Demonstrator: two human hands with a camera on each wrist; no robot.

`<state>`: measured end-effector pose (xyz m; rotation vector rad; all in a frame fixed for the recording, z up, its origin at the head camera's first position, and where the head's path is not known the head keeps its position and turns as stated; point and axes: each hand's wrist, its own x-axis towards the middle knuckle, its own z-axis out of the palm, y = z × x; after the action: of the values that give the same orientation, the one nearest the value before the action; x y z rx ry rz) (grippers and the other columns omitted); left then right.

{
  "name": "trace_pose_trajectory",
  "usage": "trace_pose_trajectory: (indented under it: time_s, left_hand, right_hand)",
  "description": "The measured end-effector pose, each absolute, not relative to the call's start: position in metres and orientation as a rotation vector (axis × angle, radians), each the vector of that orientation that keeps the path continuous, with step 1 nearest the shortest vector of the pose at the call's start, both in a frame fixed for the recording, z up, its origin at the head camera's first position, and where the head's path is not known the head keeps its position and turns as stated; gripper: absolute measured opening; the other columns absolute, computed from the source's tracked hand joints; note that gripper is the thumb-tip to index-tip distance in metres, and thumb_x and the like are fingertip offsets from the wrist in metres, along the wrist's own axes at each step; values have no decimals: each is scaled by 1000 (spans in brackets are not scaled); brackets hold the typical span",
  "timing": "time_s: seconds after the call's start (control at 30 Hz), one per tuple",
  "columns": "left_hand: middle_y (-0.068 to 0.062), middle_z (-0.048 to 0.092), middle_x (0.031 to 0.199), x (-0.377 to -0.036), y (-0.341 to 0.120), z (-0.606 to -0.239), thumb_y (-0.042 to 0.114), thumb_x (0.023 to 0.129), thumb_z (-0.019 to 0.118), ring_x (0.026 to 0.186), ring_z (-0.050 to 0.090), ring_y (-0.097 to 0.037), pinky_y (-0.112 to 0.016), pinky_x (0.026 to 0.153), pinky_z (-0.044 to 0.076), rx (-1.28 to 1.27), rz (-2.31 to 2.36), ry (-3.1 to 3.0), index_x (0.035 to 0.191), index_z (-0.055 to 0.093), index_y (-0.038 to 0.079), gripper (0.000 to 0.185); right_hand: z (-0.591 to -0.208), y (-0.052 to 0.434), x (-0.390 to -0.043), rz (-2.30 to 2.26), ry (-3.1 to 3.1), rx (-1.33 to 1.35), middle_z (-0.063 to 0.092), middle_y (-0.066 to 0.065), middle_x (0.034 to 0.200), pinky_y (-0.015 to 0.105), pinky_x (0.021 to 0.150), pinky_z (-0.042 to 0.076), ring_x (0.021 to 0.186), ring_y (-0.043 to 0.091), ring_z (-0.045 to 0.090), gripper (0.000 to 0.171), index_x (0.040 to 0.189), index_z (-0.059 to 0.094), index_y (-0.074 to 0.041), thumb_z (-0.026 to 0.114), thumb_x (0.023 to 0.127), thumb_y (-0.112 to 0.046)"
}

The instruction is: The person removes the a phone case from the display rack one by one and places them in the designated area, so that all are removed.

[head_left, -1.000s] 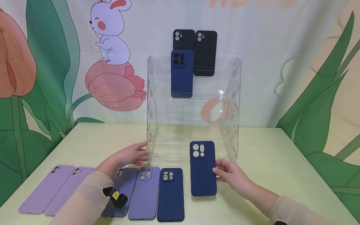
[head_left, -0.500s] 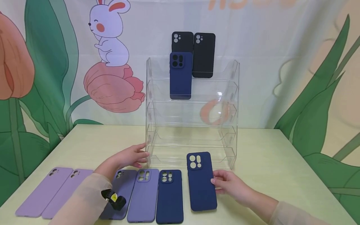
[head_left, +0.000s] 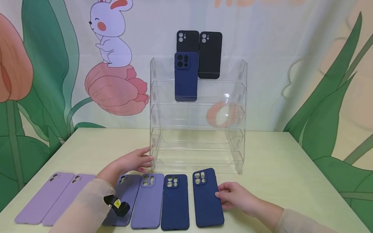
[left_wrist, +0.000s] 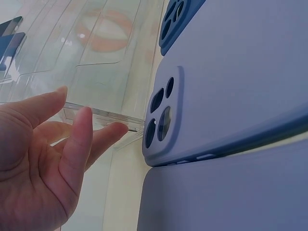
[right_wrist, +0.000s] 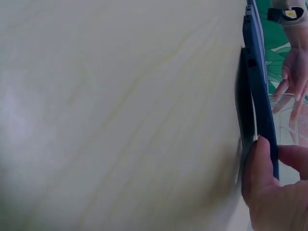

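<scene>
My right hand point(head_left: 237, 198) pinches the right edge of a dark blue phone case point(head_left: 207, 202) between thumb and fingers. In the right wrist view, a narrow gap and a shadow show between this phone case point(right_wrist: 262, 103) and the tabletop. Its camera cutouts are at the far left corner. Beside it on the left lies another dark blue phone case point(head_left: 175, 207), then a lavender-blue one point(head_left: 148, 205). At the clear acrylic rack's point(head_left: 198, 155) lower left side, my left hand point(head_left: 132, 162) touches the side panel with fairly straight fingers, as the left wrist view also shows.
More purple phone cases point(head_left: 46, 199) lie flat at the left, partly under my left forearm. Two black phone cases point(head_left: 210, 55) stand in the rack's top tier, and a dark blue one point(head_left: 186, 79) in the tier below. A printed curtain point(head_left: 271, 81) hangs behind the table.
My right hand has brought the dark blue phone case down and nearer, to the right end of the row, turning it slightly. The left hand stays at the rack.
</scene>
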<state>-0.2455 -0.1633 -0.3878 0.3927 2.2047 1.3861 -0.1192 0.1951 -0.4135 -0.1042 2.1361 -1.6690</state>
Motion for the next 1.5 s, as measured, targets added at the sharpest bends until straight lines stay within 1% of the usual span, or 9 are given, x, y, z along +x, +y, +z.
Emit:
trace_pose_trajectory:
  time_s: [0.17, 0.37, 0.57, 0.7, 0.83, 1.07, 1.27, 1.37, 1.5]
  left_hand:
    - [-28, 38, 139, -245, -163, -387, 26, 96, 54, 119, 50, -36, -34, 78, 52, 383, 1383, 2214, 151, 13, 12, 70]
    - [-29, 36, 140, -245, -163, -387, 26, 96, 53, 120, 49, -37, -34, 78, 52, 371, 1379, 2214, 151, 11, 11, 71]
    - [-29, 37, 139, -246, -163, -387, 26, 96, 53, 119, 49, -36, -34, 76, 53, 365, 1380, 2223, 150, 12, 11, 70]
    - [-28, 38, 139, -247, -163, -388, 23, 97, 52, 119, 49, -36, -34, 75, 53, 373, 1379, 2218, 151, 13, 12, 68]
    - [-28, 38, 139, -247, -163, -388, 24, 96, 53, 119, 49, -36, -33, 75, 53, 379, 1377, 2217, 151, 13, 12, 69]
    - [-27, 39, 139, -246, -163, -388, 25, 96, 53, 119, 49, -36, -33, 75, 53, 365, 1384, 2227, 150, 13, 10, 70]
    - [-27, 40, 138, -244, -162, -389, 29, 94, 56, 119, 50, -35, -33, 75, 53, 355, 1390, 2222, 150, 13, 10, 73]
    - [-27, 39, 139, -244, -162, -389, 28, 94, 56, 118, 50, -35, -33, 74, 53, 349, 1393, 2224, 150, 14, 10, 73]
    - [-26, 41, 138, -244, -162, -389, 28, 94, 56, 118, 50, -36, -33, 74, 53, 361, 1397, 2222, 150, 15, 11, 71]
  right_hand:
    - [-411, 189, -120, -1468, 2319, -93, 63, 6, 78, 32, 58, 55, 68, 15, 61, 27, 106, 55, 12, 61, 89, -8]
    - [-404, 180, -122, -1288, 2474, -144, 60, 4, 71, 32, 50, 53, 56, 18, 61, 43, 121, 48, 11, 64, 86, -9]
    - [-400, 174, -124, -1240, 2473, -233, 60, 5, 69, 32, 48, 52, 52, 21, 62, 50, 127, 40, 15, 63, 87, -6]
    - [-399, 172, -124, -1208, 2477, -228, 59, 5, 70, 32, 47, 51, 50, 20, 61, 50, 127, 41, 14, 62, 88, -7]
    - [-399, 170, -123, -1203, 2471, -221, 58, 6, 69, 32, 45, 51, 49, 21, 61, 55, 131, 37, 14, 63, 88, -8]
    - [-401, 168, -126, -1113, 2505, -296, 59, 4, 62, 31, 43, 50, 46, 20, 59, 63, 134, 30, 18, 63, 89, -12]
    - [-392, 169, -132, -1010, 2608, -360, 57, 2, 60, 28, 45, 47, 47, 17, 57, 60, 133, 35, 17, 62, 90, -15]
    - [-381, 171, -141, -1071, 2639, -425, 58, 3, 62, 28, 46, 48, 50, 17, 59, 53, 131, 41, 15, 60, 91, -15]
    - [-365, 177, -155, -1230, 2614, -489, 59, 5, 67, 28, 54, 51, 56, 18, 61, 41, 125, 50, 9, 58, 92, -15]
